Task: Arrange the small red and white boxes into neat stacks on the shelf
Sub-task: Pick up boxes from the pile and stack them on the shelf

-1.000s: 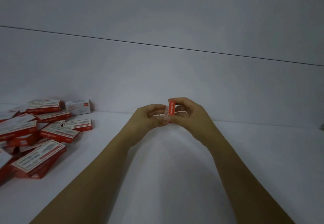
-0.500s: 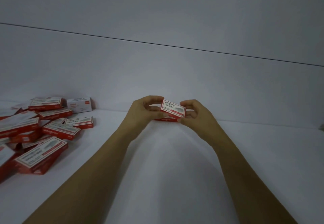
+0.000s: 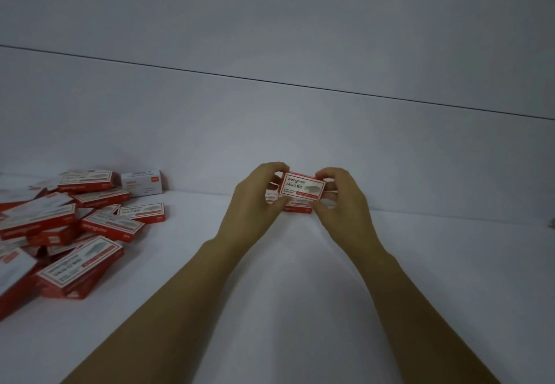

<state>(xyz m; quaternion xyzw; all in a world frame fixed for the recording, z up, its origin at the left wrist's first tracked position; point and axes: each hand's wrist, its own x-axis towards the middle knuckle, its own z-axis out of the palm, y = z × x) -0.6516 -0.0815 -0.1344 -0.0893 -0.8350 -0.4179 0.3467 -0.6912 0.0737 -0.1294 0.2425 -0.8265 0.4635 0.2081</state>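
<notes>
A box point(image 3: 301, 187) is pinched at both ends by the left hand point(image 3: 255, 203) and right hand point(image 3: 342, 200), seemingly atop a second box point(image 3: 297, 208) on the shelf point(image 3: 285, 287). A pile point(image 3: 69, 227) lies at nine o'clock.

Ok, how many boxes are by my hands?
2 visible: top box tilted, held between left hand and right hand; lower box beneath it on the shelf. The hands may hide more.

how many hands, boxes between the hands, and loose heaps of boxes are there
hands: 2, left hand and right hand
boxes between the hands: 2, top box over lower box
loose heaps of boxes: 1, heap at left
total: 5
</notes>
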